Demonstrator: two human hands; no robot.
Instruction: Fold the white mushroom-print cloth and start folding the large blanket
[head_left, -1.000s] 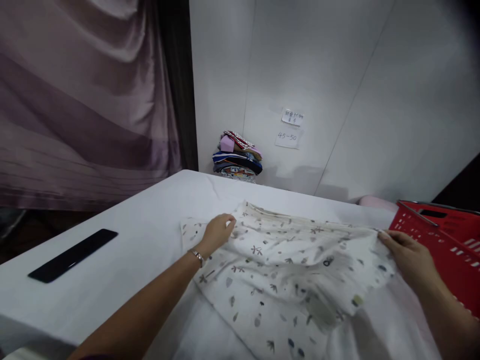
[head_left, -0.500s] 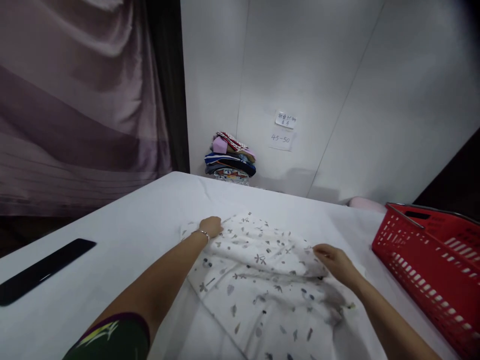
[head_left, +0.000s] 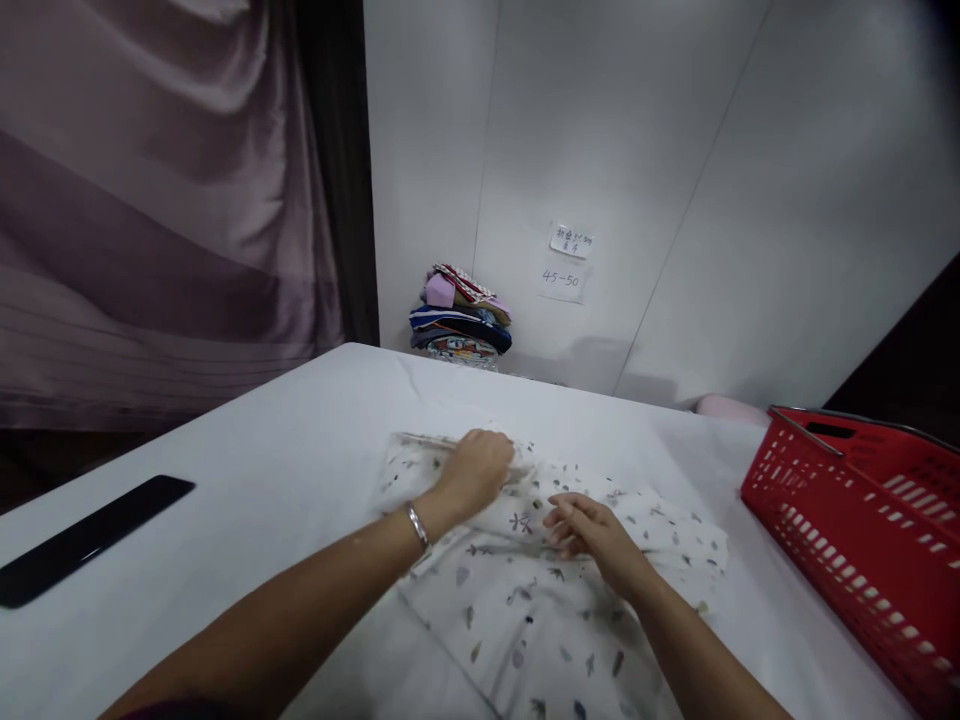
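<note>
A white shirt (head_left: 517, 600) with a small grey leaf-like print lies rumpled in front of me, with sleeve-like parts spread out to both sides. Near its upper edge, my left hand (head_left: 476, 470) is closed on a bunched fold of the cloth, its fingertips partly hidden. The left side of the shirt is folded inward beneath that wrist, which wears a silver bracelet (head_left: 417, 527). My right hand (head_left: 592, 538) hovers at or just over the middle of the shirt, fingers loosely bent and apart, nothing visibly gripped.
A white table (head_left: 300, 430) carries the shirt. On its left lies a flat black object (head_left: 90, 540); a red plastic basket (head_left: 855, 540) stands on the right. Behind the far edge is a stack of folded clothes (head_left: 461, 320), near paper notes (head_left: 562, 275) on the wall.
My left hand has moved right, drawing the shirt's left side inward. My right hand has let go of the shirt's right edge and moved left to its middle.
</note>
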